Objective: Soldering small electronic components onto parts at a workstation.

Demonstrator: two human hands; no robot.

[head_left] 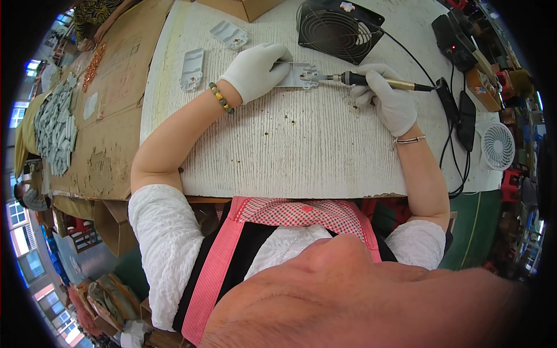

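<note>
My left hand [257,71], in a white glove, is closed on the left end of a pale grey plastic housing [295,76] lying on the white table. A soldering iron [394,83] is gripped in my gloved right hand [386,100]. Its tip reaches leftward over the right end of the housing, among small parts too tiny to name. Whether the tip touches them I cannot tell. Two similar grey housings lie beyond my left forearm: one housing [192,68] stands lengthwise, and the other housing [230,35] is tilted near the far side.
A black fan with a wire guard [333,33] sits at the far middle. At the far right is a black soldering station [454,43] with cables. A small white fan [498,145] is at the right edge. Many grey pieces [55,124] are piled on cardboard at left, near another person's arm [107,26].
</note>
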